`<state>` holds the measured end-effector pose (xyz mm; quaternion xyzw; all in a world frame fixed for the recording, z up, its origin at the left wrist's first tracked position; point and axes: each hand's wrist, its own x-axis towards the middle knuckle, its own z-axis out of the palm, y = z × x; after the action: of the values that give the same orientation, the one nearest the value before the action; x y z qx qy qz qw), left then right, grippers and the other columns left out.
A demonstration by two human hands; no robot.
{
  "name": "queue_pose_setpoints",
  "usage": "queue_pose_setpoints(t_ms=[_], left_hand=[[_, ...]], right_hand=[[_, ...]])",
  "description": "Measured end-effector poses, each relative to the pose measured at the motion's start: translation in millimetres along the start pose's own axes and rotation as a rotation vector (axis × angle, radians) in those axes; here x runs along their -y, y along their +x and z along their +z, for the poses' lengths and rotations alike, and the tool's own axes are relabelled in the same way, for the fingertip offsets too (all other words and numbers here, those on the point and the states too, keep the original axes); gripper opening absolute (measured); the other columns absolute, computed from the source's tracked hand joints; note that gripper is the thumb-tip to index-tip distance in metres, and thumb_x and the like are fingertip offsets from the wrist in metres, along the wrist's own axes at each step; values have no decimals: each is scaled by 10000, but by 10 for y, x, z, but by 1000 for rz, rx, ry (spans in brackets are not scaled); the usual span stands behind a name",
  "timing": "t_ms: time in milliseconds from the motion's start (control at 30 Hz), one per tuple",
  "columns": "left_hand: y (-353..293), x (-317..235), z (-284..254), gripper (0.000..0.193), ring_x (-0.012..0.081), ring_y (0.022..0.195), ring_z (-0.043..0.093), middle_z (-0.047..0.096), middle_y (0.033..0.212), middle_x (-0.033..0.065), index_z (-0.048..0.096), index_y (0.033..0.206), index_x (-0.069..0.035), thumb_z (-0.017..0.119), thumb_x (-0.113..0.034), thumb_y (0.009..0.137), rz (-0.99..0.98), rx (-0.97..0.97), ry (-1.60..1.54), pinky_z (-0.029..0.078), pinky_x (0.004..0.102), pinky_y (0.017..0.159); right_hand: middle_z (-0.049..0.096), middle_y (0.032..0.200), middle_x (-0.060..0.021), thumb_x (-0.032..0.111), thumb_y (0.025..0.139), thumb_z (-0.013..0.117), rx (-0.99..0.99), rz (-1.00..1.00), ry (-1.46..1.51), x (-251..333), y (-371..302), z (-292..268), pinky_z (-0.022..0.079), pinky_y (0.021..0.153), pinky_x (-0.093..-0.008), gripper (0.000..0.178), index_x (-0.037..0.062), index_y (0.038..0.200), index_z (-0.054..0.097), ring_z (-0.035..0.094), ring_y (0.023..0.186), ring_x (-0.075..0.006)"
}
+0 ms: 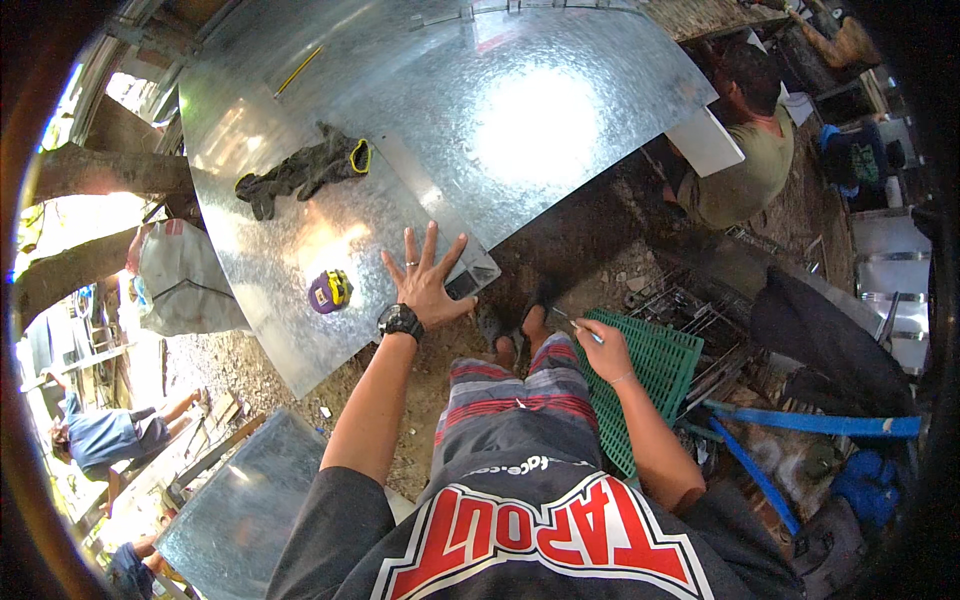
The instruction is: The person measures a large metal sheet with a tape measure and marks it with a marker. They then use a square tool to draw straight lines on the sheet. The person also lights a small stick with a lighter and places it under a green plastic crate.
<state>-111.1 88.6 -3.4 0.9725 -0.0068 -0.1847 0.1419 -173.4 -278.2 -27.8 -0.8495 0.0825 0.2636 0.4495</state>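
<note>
My left hand point(428, 285), with a dark watch on its wrist, lies with fingers spread over a flat metal strip point(412, 185) near the corner of a large shiny metal sheet point(250, 215). To the right of the sheet's edge, my right hand point(606, 355) is closed around a slim pen-like tool point(568, 320), its thin tip directed up and left. A purple and yellow tape measure point(328, 291) sits on the sheet left of my left hand. Farther off are dark work gloves point(305, 172) with yellow trim and a yellow pencil point(298, 72).
A green plastic grate point(655, 360) and metal racks point(705, 285) are at my right, with a blue strap-like piece point(820, 421) beyond. One person point(745, 165) sits at the right; another point(105, 437) is at the left. A second metal sheet point(245, 510) lies lower left.
</note>
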Motion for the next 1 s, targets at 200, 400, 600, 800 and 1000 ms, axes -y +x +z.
queue_pose_setpoints(t_ms=[200,400,600,800,1000], left_hand=[[17,-10,1,1204,432,1627,-112,-3,1802,51,224,1662,-518,822,-648,625,-13,14,6,-112,805,1189],[27,-1,2,1218,425,1628,-120,-3,1802,42,218,1656,-537,831,-651,609,-20,21,8,-109,815,1182],[28,27,60,1218,423,1629,-115,3,1803,30,215,1655,-540,834,-663,614,-11,-8,23,-102,822,1177],[7,36,62,1219,419,1629,-118,2,1802,25,216,1654,-539,845,-664,617,-1,-20,-2,-91,833,1170],[24,15,23,1249,424,1632,-91,6,1802,25,222,1652,-538,867,-663,590,-1,-21,11,-74,845,1165]], right_hand=[[741,1266,-218,275,1011,656,17,5,9,94,112,-19,532,1037,-415,393,-14,1266,731,702,1213,-363],[744,1243,-226,276,1017,652,1,-58,-24,226,126,-8,545,1018,-413,377,-10,1246,738,714,1182,-373],[762,1204,-203,255,1024,659,-23,-205,83,557,208,121,558,985,-407,355,9,1271,729,736,1124,-362],[770,1187,-182,213,1018,674,-66,-497,111,1122,534,444,568,946,-411,330,29,1285,735,737,1084,-334],[774,1193,-176,192,1025,661,-35,-523,74,1311,871,628,565,960,-400,313,24,1273,750,739,1117,-303]])
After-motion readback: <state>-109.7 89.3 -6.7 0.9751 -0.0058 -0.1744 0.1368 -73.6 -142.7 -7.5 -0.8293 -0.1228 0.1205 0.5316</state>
